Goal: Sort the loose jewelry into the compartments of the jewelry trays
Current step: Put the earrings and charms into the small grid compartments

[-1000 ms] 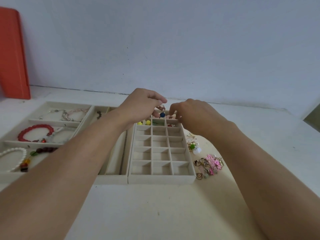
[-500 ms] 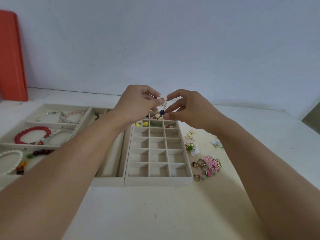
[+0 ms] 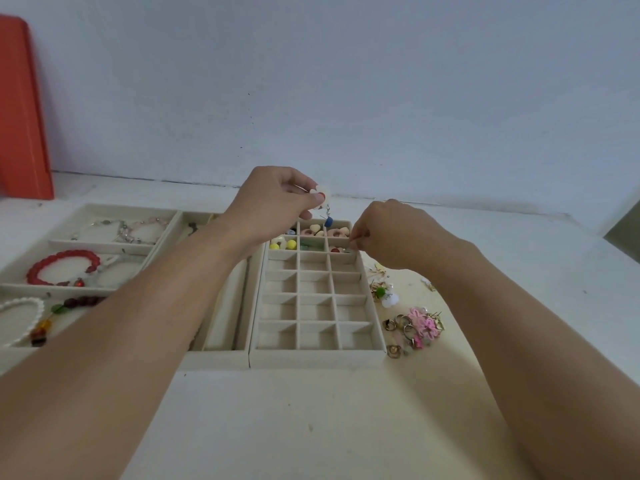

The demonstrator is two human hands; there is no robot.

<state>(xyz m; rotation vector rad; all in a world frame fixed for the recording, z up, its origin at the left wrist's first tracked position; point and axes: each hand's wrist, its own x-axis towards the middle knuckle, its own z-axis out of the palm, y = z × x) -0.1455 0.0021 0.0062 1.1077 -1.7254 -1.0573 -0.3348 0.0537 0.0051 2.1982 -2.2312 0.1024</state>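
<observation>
My left hand (image 3: 273, 206) pinches a white flower earring (image 3: 320, 195) with a blue bead (image 3: 328, 222) dangling from it, held above the far rows of the cream grid tray (image 3: 317, 353). My right hand (image 3: 391, 233) has its fingertips curled at the tray's far right compartment, beside small red pieces (image 3: 335, 250); whether it holds anything is hidden. The far compartments hold yellow beads (image 3: 291, 244), green pieces (image 3: 308, 244) and heart-shaped pieces (image 3: 315, 229). Loose jewelry lies right of the tray: rings (image 3: 398, 323), a pink flower piece (image 3: 426, 327) and a green and white earring (image 3: 384, 294).
A wider tray (image 3: 104, 244) on the left holds a red bracelet (image 3: 62, 268), a pearl bracelet (image 3: 20, 315), silver chains (image 3: 121, 228) and dark beads (image 3: 83, 301). An orange board (image 3: 20, 109) leans on the wall at far left. The wall is close behind the trays.
My right hand has let go of the earring and dropped to the tray's far right compartment. My left hand still holds the earring up.
</observation>
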